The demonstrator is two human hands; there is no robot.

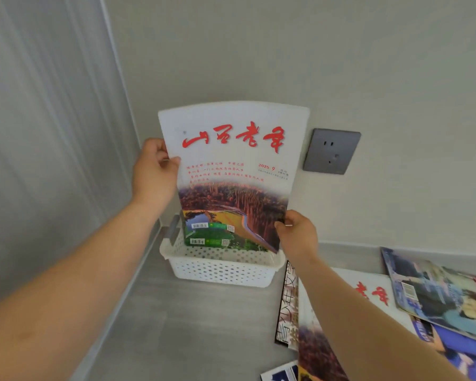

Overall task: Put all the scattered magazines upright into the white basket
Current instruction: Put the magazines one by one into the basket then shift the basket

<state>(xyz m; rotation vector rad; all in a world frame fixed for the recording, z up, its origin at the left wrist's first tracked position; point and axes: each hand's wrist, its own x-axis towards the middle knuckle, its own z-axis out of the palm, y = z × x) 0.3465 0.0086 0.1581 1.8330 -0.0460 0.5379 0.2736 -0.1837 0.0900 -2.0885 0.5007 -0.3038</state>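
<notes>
The left hand point(155, 166) pinches the red-titled magazine point(231, 166) by its left edge and the right hand point(297, 233) by its lower right corner, keeping it upright over the white basket point(220, 268), likely to slot it beside the green-backed magazines point(209, 233) already inside (scattered magazines point(437, 298) lie near right).

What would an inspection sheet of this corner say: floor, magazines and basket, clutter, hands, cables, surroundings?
Surface: smooth grey floor.
Job's things: white basket stands by the wall with green-backed magazines inside. A red-titled magazine is held upright over it, its lower edge at the opening. Scattered magazines lie overlapping on the floor to the right.
Clutter: nothing seen.
Hands: left hand grips the held magazine's left edge. Right hand pinches its lower right corner.
Cables: nothing seen.
Surroundings: pale wall with a grey wall socket, and a ribbed grey panel on the left.
</notes>
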